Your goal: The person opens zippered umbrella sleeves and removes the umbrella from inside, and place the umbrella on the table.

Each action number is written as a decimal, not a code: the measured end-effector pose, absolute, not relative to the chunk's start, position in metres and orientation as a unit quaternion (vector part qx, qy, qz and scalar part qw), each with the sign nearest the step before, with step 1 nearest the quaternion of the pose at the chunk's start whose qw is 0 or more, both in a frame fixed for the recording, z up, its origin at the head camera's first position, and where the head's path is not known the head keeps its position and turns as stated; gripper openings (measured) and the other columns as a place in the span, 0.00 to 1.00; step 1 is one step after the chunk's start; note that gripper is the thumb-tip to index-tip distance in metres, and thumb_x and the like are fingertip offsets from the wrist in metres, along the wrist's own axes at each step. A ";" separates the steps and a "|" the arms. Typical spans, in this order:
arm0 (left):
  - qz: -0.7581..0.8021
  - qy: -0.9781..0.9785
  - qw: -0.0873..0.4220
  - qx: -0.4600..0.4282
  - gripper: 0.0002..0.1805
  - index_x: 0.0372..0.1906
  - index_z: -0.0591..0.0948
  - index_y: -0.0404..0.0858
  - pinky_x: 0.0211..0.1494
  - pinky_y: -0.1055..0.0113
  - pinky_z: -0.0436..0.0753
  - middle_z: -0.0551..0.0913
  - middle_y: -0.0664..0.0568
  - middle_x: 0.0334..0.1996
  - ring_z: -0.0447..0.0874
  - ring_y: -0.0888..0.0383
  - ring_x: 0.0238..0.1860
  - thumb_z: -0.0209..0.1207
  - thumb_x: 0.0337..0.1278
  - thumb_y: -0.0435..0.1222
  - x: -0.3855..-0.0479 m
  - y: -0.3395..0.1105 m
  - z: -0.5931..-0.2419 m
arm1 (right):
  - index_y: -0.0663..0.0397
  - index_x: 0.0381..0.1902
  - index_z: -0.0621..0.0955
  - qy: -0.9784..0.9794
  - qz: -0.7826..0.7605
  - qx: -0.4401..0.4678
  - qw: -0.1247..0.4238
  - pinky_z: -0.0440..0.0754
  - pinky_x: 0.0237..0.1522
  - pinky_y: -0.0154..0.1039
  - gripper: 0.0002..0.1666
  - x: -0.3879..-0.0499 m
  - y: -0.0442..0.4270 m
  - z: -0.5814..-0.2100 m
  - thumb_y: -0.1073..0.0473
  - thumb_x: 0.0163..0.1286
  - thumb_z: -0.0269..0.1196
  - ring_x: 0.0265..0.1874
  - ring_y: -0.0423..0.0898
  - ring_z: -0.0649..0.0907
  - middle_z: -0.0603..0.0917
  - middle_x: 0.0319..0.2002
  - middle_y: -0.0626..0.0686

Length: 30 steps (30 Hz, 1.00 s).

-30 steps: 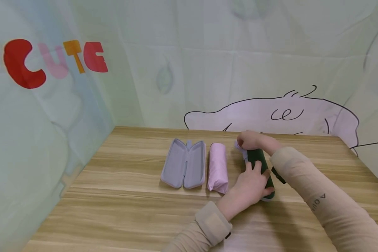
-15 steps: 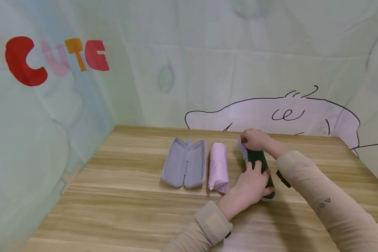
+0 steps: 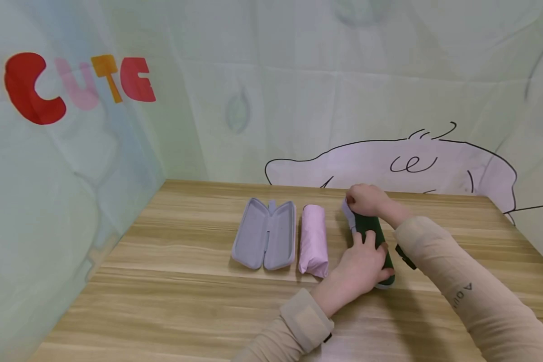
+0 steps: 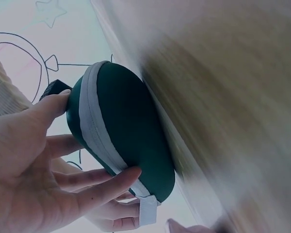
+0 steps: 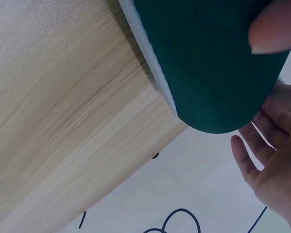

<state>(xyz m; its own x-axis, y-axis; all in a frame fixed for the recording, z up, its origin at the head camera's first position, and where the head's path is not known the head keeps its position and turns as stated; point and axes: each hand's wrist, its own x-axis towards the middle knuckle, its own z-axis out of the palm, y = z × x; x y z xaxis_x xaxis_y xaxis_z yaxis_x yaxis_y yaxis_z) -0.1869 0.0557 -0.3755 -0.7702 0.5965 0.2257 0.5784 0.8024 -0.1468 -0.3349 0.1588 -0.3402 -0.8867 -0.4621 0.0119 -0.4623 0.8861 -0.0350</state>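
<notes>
A dark green glasses case (image 3: 373,224) with a pale grey zip band lies on the table at the right of the head view. My left hand (image 3: 359,264) grips its near part, fingers spread over the top and left side. In the left wrist view, that hand's thumb and fingers lie along the zip band (image 4: 94,119), with a pale tab (image 4: 148,210) low on the case. At the far end, my right hand (image 3: 366,199) reaches over with curled fingers at the zip edge. Whatever they pinch is hidden. The right wrist view shows the rounded green end (image 5: 208,92) close up.
Left of the green case lies a pink wrapped roll (image 3: 313,241). Beyond it, a grey hard case (image 3: 251,241) lies spread open with its lining showing. The wood-grain table (image 3: 163,301) meets a printed cloth backdrop (image 3: 217,125) at the back and left.
My right hand has shifted slightly right along the far end of the green case, then nearly stopped. The left hand keeps its place; the other cases stay put.
</notes>
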 end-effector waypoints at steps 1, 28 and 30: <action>0.036 -0.939 0.135 -0.314 0.29 0.62 0.76 0.54 0.36 0.76 0.81 0.73 0.50 0.54 0.72 0.53 0.53 0.50 0.62 0.62 -0.187 0.056 -0.376 | 0.58 0.29 0.82 -0.972 0.019 0.236 0.002 0.75 0.31 0.42 0.07 -0.335 0.159 -0.340 0.65 0.63 0.56 0.27 0.47 0.75 0.81 0.28 0.53; 0.065 -0.936 0.143 -0.317 0.27 0.60 0.76 0.51 0.55 0.68 0.74 0.75 0.50 0.53 0.72 0.55 0.53 0.48 0.64 0.61 -0.182 0.054 -0.372 | 0.61 0.29 0.81 -0.983 0.049 0.177 0.011 0.73 0.28 0.38 0.08 -0.337 0.163 -0.345 0.60 0.64 0.61 0.26 0.48 0.76 0.80 0.26 0.54; 0.067 -0.936 0.143 -0.316 0.27 0.59 0.76 0.51 0.57 0.67 0.72 0.75 0.51 0.52 0.71 0.55 0.54 0.48 0.63 0.61 -0.182 0.055 -0.373 | 0.61 0.30 0.81 -0.984 0.047 0.174 0.012 0.73 0.28 0.38 0.09 -0.338 0.163 -0.346 0.60 0.64 0.60 0.26 0.48 0.76 0.80 0.26 0.54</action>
<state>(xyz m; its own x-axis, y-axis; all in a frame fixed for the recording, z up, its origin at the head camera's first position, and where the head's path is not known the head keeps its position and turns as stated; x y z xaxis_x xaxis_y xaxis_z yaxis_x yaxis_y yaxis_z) -0.1821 0.0548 -0.3726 -0.7596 0.6103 0.2248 0.5719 0.7914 -0.2160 -0.3383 0.1630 -0.3458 -0.9394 -0.3406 0.0395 -0.3428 0.9352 -0.0894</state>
